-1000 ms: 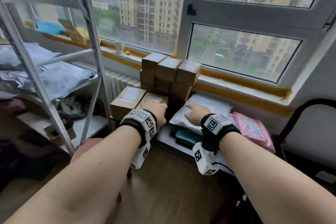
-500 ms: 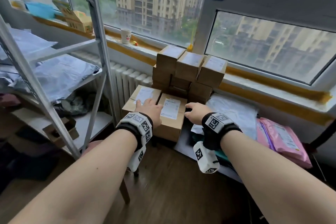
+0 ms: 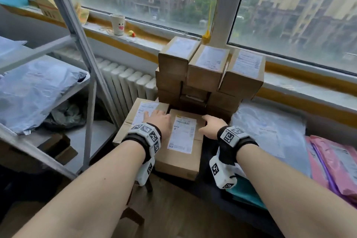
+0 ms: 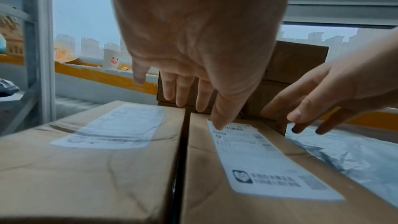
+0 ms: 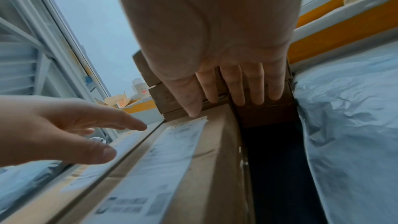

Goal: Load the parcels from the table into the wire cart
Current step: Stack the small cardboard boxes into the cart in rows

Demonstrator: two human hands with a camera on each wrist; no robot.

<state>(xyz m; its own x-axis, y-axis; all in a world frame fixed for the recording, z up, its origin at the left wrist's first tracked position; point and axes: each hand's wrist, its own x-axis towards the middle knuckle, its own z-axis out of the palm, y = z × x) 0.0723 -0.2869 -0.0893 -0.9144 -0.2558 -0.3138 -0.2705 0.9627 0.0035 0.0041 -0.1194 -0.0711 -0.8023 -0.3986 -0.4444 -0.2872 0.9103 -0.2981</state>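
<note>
Head: left hand (image 3: 158,121) and right hand (image 3: 211,125), fingers straight, flank the brown labelled cardboard parcel (image 3: 180,145) at the table's near edge | Left wrist: spread fingers (image 4: 183,89) above parcel | Right wrist: fingers (image 5: 234,84) over parcel's far right corner, gripping nothing.

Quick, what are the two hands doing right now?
Left hand: open, fingers straight, holding nothing.
Right hand: open, fingers straight at the labelled brown cardboard box, gripping nothing.
</note>
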